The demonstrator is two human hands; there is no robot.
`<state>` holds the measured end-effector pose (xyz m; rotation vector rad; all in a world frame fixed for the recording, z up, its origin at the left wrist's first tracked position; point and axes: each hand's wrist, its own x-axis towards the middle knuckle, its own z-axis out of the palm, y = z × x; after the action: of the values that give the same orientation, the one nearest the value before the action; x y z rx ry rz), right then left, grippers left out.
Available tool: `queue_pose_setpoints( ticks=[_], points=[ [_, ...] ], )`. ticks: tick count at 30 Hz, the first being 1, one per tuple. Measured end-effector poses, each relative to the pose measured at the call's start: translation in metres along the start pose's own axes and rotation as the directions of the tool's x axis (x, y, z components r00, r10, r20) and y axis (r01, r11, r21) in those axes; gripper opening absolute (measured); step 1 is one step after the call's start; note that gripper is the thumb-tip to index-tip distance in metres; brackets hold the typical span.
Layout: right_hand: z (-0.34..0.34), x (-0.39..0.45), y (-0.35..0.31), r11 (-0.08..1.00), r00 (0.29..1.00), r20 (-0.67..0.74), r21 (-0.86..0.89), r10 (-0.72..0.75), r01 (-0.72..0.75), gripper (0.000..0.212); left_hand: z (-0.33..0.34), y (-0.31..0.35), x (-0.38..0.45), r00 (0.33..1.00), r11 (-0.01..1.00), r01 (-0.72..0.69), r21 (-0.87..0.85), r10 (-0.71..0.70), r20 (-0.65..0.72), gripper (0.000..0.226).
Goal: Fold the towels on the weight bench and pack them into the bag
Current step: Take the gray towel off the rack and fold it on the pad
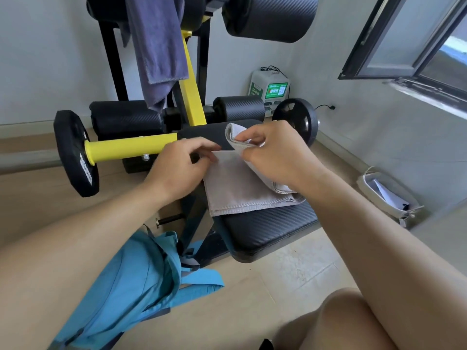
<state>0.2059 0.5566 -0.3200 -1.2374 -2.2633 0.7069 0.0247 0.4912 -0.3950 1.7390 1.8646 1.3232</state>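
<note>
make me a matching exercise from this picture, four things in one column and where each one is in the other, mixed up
Things
1. beige towel
2. purple towel
3. blue bag
4. weight plate

Places
A. on the floor beside the bench
B. on the end of the yellow bar
C. hanging from the upper part of the frame
D. lying on the bench pad, one edge pinched by the right hand

Pairs: 1-D, 2-C, 3-A, 4-B
</note>
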Motion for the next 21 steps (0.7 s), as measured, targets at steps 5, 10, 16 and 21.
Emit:
queue_pose_setpoints(
  ticks=[5,10,16,21],
  points=[
    [0.004,-0.002,-0.003,0.999,1.000,-0.003,-0.031,-0.026,0.026,0.034,-0.010,-0.008,-0.005,0.991,0.997,0.028,0.068,-0.037,0.131,0.040],
    [0.014,-0.004,-0.011,0.995,0.998,0.056,-0.087,-0.037,0.042,0.041,-0.015,-0.009,-0.002,0.985,0.998,0.062,-0.020,-0.057,0.163,0.030],
    [0.029,-0.003,-0.013,0.991,0.988,0.134,-0.096,-0.075,0.088,0.030,-0.015,-0.013,-0.005,0.987,0.998,0.046,-0.046,-0.039,0.156,0.033],
    [0.025,-0.008,-0.018,0.995,0.975,0.221,0.100,0.001,-0.023,0.024,-0.011,-0.014,-0.005,0.962,0.932,0.273,-0.237,-0.261,0.082,0.045]
  ],
)
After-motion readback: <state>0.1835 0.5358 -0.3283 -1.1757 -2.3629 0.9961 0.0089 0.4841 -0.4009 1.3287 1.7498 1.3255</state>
